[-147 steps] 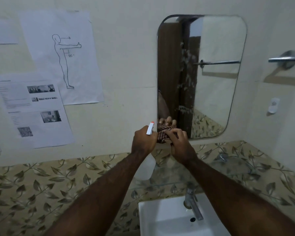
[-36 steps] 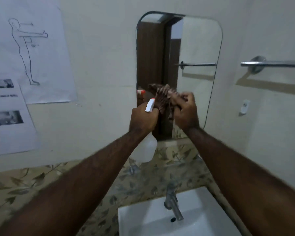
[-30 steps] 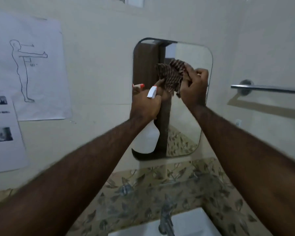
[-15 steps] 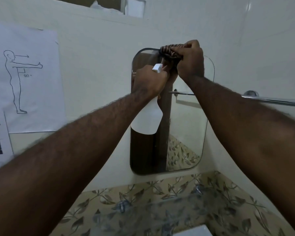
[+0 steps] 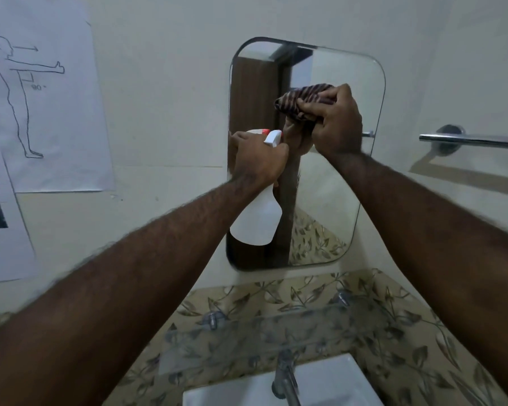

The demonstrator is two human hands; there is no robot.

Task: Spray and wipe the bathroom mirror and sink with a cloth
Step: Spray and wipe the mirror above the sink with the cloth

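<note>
A rounded rectangular mirror (image 5: 335,183) hangs on the cream wall above the white sink (image 5: 329,382). My right hand (image 5: 336,124) is closed on a bunched brown striped cloth (image 5: 302,102) and presses it against the upper middle of the glass. My left hand (image 5: 257,159) grips the neck of a white spray bottle (image 5: 257,224) with a white and red nozzle, held in front of the mirror's left part, body hanging down. The cloth's lower part is hidden behind my fingers.
A chrome tap (image 5: 285,379) rises at the sink's back. A glass shelf (image 5: 276,332) runs across leaf-patterned tiles under the mirror. A chrome towel rail (image 5: 469,140) is on the right wall. Paper sheets (image 5: 41,92) are stuck to the wall at left.
My right hand has brought the cloth down from the mirror's top edge to its upper middle. My left hand with the bottle has dropped lower, and the view has tilted down so the sink shows.
</note>
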